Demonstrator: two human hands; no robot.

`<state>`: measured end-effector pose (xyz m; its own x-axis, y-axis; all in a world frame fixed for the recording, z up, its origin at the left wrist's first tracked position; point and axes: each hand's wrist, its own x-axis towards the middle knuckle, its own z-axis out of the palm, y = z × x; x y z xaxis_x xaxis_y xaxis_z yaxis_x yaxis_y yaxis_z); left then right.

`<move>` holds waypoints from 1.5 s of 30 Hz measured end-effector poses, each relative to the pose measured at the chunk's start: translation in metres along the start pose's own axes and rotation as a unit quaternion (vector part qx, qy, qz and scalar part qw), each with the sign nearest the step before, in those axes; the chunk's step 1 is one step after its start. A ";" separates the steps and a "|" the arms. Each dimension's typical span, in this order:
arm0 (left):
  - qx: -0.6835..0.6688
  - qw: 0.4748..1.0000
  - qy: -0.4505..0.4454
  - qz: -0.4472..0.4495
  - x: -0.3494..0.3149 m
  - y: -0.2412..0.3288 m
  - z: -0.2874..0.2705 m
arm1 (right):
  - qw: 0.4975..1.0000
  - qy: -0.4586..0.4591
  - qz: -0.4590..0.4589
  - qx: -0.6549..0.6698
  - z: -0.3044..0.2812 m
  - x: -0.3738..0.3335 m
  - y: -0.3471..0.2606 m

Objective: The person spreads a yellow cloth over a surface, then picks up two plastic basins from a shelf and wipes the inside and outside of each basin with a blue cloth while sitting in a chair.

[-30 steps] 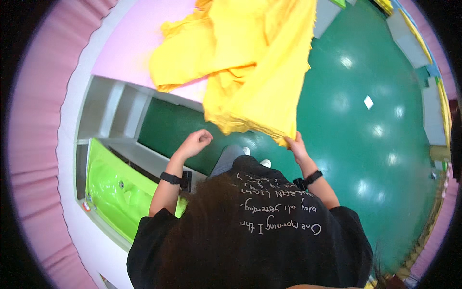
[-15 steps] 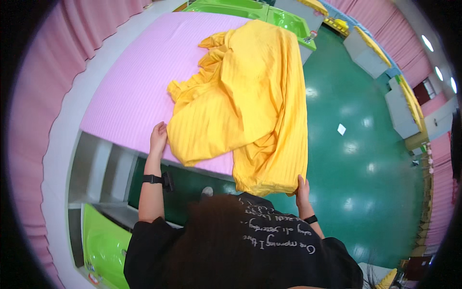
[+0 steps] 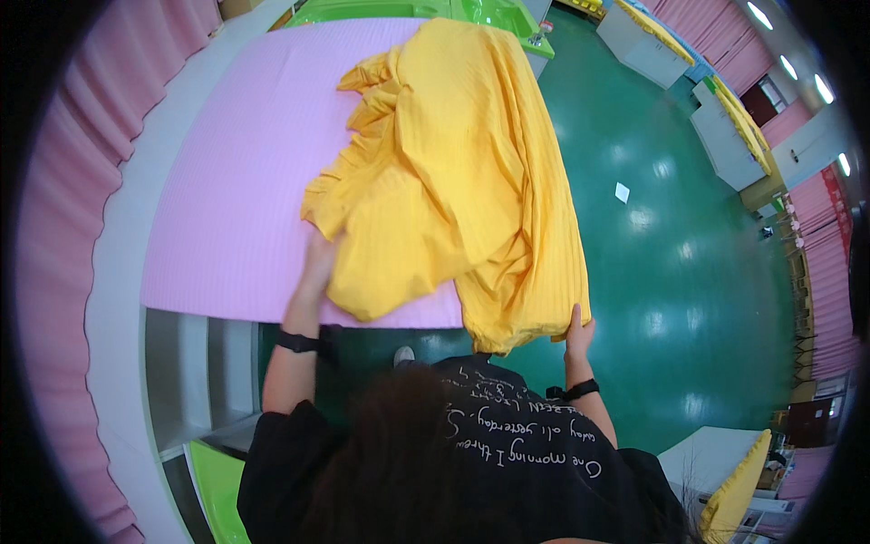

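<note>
A yellow ribbed bed sheet (image 3: 435, 163) lies bunched and wrinkled over the right part of a pink ribbed mattress (image 3: 236, 181). Its left edge is gathered in ruffles, and its right side hangs over the mattress's long side. At the near right corner my right hand (image 3: 580, 335) is closed on the sheet, thumb on the outside. My left hand (image 3: 315, 265) is at the sheet's left edge, above the pink mattress. Motion smears its fingers, and the yellow fabric partly covers them.
Green plastic beds (image 3: 494, 13) stand beyond the mattress. At left are a white ledge, pink curtains (image 3: 100, 109) and grey open shelving (image 3: 181, 363). Green floor (image 3: 652, 272) lies at right with a small white sheet (image 3: 622, 192) on it. Yellow-topped cabinets (image 3: 648, 41) stand farther off.
My left hand has moved from beside the sheet to its ruffled left edge. The near part of the sheet has shifted slightly right with my right hand still on its corner. The view has turned.
</note>
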<state>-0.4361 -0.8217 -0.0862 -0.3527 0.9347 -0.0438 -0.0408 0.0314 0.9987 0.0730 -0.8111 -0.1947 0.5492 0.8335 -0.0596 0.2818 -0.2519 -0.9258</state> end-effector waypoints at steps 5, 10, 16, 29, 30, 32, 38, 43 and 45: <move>-0.179 0.972 0.137 0.063 -0.031 0.103 -0.153 | 0.995 -0.077 0.056 0.018 -0.009 0.010 0.007; -0.274 0.913 0.299 0.048 -0.030 0.079 -0.316 | 0.992 -0.103 0.032 0.065 -0.004 0.013 0.024; -0.132 0.902 0.411 -0.010 -0.058 -0.037 -0.299 | 0.989 -0.095 0.062 0.095 -0.010 0.015 0.022; -0.268 0.938 0.219 -0.035 -0.080 -0.061 -0.269 | 0.996 -0.061 -0.040 0.058 -0.030 0.035 -0.028; -0.499 0.855 0.132 -0.050 -0.082 -0.072 -0.276 | 1.000 -0.006 -0.011 0.009 -0.028 0.040 -0.023; -0.509 0.850 0.131 -0.022 -0.066 -0.055 -0.227 | 0.999 0.049 -0.012 0.001 -0.050 0.078 0.017; -0.356 0.907 0.226 0.005 -0.072 -0.029 -0.230 | 0.989 0.078 0.123 -0.028 -0.068 0.103 0.033; -0.295 0.913 0.259 0.108 -0.107 0.027 -0.273 | 0.933 0.220 0.053 -0.280 -0.042 0.069 0.001; -0.155 0.926 0.211 0.272 -0.123 0.053 -0.249 | 0.913 0.214 0.003 -0.347 -0.038 0.061 0.000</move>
<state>-0.6277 -1.0231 -0.0343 -0.7317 0.5587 0.3904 0.0059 -0.5675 0.8233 0.1362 -0.7785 -0.1840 0.7674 0.6004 0.2250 0.6271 -0.6298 -0.4583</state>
